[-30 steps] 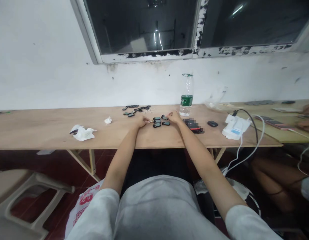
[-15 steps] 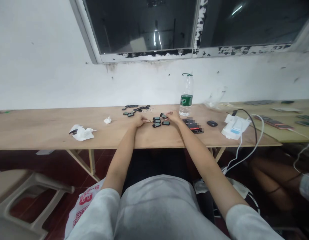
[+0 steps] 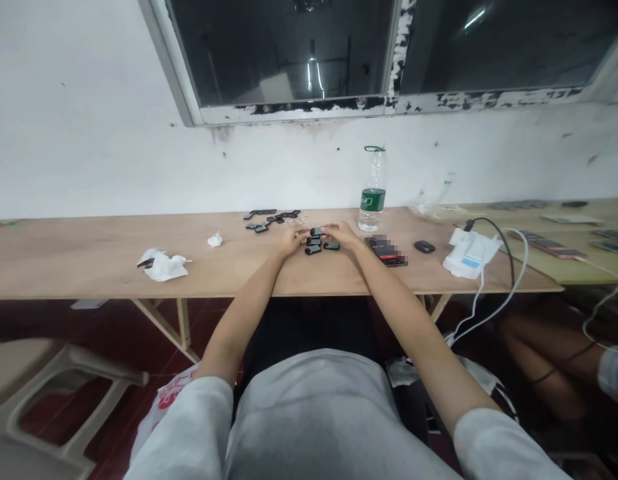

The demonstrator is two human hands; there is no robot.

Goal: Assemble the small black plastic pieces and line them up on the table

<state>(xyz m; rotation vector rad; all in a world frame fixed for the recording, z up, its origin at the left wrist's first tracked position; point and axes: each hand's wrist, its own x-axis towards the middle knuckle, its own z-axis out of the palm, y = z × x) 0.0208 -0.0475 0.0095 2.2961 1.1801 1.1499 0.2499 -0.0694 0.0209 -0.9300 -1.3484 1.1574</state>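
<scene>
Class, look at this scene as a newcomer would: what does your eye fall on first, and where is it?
First, the left hand and right hand, close together at a small dark piece. Next, the green-labelled bottle, standing beyond them to the right. Then the big dark window above.

We saw a plain, pale grey-white shirt (image 3: 333, 420) on the person, its cloth matt and loose, with soft, curved creases across the front. We noted short sleeves of the same cloth: the left sleeve (image 3: 189, 417) and the right sleeve (image 3: 491, 437) were both wide, with simple hems. Beyond them, we found the left forearm (image 3: 249, 307) and right forearm (image 3: 403, 300) bare, as were the left hand (image 3: 291, 241) and right hand (image 3: 343, 234). Past the shirt we made out dark, nearly black legwear (image 3: 311, 327), too shaded for us to tell its cut.
</scene>
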